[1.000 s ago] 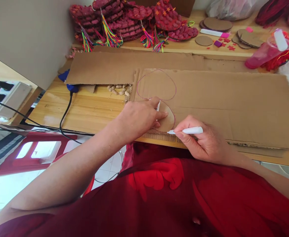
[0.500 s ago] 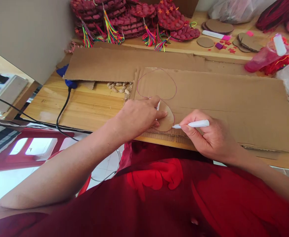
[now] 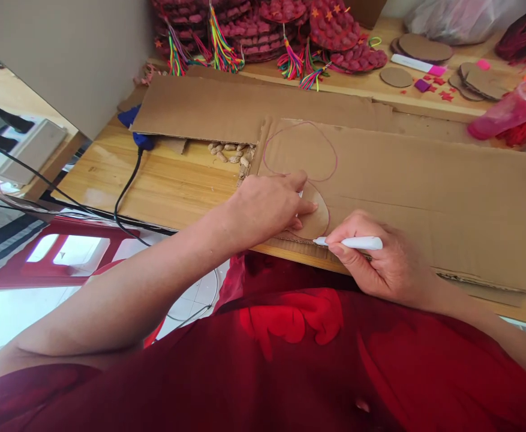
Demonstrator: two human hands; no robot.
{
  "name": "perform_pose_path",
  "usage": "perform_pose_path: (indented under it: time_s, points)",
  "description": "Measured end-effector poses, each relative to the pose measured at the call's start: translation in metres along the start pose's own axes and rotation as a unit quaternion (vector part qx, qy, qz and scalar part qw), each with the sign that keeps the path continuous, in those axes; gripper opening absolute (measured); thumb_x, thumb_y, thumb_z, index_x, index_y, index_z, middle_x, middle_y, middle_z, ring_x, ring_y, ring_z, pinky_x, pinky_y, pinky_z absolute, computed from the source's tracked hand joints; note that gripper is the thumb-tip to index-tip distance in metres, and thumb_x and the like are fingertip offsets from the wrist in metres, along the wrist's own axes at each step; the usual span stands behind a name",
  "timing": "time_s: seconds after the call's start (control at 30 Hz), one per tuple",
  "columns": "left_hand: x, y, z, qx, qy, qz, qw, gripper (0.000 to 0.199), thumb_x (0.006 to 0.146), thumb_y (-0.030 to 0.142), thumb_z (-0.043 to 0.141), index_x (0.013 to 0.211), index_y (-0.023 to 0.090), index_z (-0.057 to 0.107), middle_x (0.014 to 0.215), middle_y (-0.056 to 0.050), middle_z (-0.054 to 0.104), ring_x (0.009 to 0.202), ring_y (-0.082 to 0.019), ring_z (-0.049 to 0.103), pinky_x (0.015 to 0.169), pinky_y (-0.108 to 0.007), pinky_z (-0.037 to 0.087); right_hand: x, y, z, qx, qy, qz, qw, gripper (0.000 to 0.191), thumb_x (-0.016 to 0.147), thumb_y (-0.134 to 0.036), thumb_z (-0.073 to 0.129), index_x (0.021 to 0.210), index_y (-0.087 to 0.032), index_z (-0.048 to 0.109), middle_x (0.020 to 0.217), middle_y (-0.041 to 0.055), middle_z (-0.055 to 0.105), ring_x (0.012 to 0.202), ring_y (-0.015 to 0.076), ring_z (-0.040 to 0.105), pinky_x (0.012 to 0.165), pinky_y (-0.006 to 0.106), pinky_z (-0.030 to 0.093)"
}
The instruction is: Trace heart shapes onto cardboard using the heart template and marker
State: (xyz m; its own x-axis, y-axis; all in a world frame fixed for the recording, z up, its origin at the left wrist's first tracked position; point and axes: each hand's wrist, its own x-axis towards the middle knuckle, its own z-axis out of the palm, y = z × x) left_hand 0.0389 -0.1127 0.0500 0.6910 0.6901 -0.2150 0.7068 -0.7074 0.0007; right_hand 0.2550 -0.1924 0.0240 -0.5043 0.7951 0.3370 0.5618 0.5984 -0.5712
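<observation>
A rounded cardboard template [image 3: 315,211] lies on a large sheet of cardboard [image 3: 424,192], near its front left corner. My left hand [image 3: 269,207] presses the template down with spread fingertips, covering its left part. A white marker pen [image 3: 357,242] is gripped in my right hand [image 3: 375,255], its tip at the template's lower edge by the sheet's front border. Pink line runs along the template's right side. Above it, a drawn pink rounded outline [image 3: 336,157] shows on the sheet.
Another cardboard strip [image 3: 209,108] lies behind, with peanuts [image 3: 231,153] beside it. A black cable [image 3: 117,204] crosses the table at left. At the back are stacked red peanut-covered pieces with tassels [image 3: 263,36], cardboard ovals [image 3: 424,48], another marker [image 3: 418,63] and a pink bottle [image 3: 501,111].
The pen tip has moved down and left around the template's edge with my right hand. My left hand stays on the template. The whole view has shifted slightly.
</observation>
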Motion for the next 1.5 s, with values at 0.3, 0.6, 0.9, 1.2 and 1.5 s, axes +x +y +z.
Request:
perform_pose_path:
  time_s: [0.3, 0.6, 0.9, 1.2, 1.5]
  points:
    - [0.003, -0.005, 0.003, -0.033, 0.018, 0.02, 0.999, 0.028, 0.101, 0.036, 0.063, 0.127, 0.04, 0.074, 0.121, -0.006, 0.065, 0.108, -0.024, 0.066, 0.076, -0.028, 0.046, 0.017, -0.003, 0.012, 0.019, -0.008, -0.033, 0.999, 0.011, 0.101, -0.022, 0.057, 0.09, -0.024, 0.057, 0.078, -0.0002, 0.067, 0.074, 0.0164, 0.062, 0.063, 0.029, 0.046]
    - [0.009, -0.015, 0.01, -0.094, 0.05, 0.073, 0.992, 0.023, 0.1, 0.032, 0.06, 0.108, 0.029, 0.081, 0.103, -0.006, 0.068, 0.09, -0.019, 0.066, 0.065, -0.028, 0.036, 0.033, -0.005, 0.022, 0.016, -0.016, -0.059, 0.998, 0.013, 0.101, -0.021, 0.057, 0.089, -0.024, 0.056, 0.079, 0.0001, 0.067, 0.074, 0.0176, 0.06, 0.067, 0.032, 0.046]
    - [0.013, -0.028, 0.008, -0.148, 0.035, 0.13, 0.98, 0.027, 0.092, 0.015, 0.064, 0.105, 0.03, 0.082, 0.098, -0.003, 0.07, 0.088, -0.015, 0.066, 0.07, -0.025, 0.04, 0.034, -0.003, 0.031, -0.021, -0.018, -0.141, 0.99, 0.011, 0.1, -0.02, 0.059, 0.092, -0.026, 0.057, 0.079, 0.0006, 0.068, 0.081, 0.021, 0.062, 0.074, 0.035, 0.052]
    - [0.013, -0.029, 0.006, -0.162, 0.018, 0.115, 0.98, 0.039, 0.089, 0.015, 0.062, 0.115, 0.036, 0.081, 0.104, -0.001, 0.073, 0.094, -0.018, 0.067, 0.078, -0.029, 0.043, 0.027, -0.012, 0.02, -0.058, -0.038, -0.097, 0.993, 0.011, 0.101, -0.021, 0.057, 0.093, -0.027, 0.055, 0.078, -0.0003, 0.067, 0.077, 0.0199, 0.062, 0.071, 0.035, 0.05]
    - [0.014, -0.027, 0.006, -0.135, 0.025, 0.113, 0.984, 0.04, 0.092, 0.016, 0.062, 0.121, 0.036, 0.08, 0.104, -0.002, 0.071, 0.092, -0.017, 0.066, 0.074, -0.026, 0.042, 0.027, -0.004, 0.022, -0.033, -0.029, -0.103, 0.994, 0.008, 0.1, -0.021, 0.061, 0.097, -0.028, 0.058, 0.083, 0.0004, 0.07, 0.082, 0.0214, 0.066, 0.071, 0.035, 0.051]
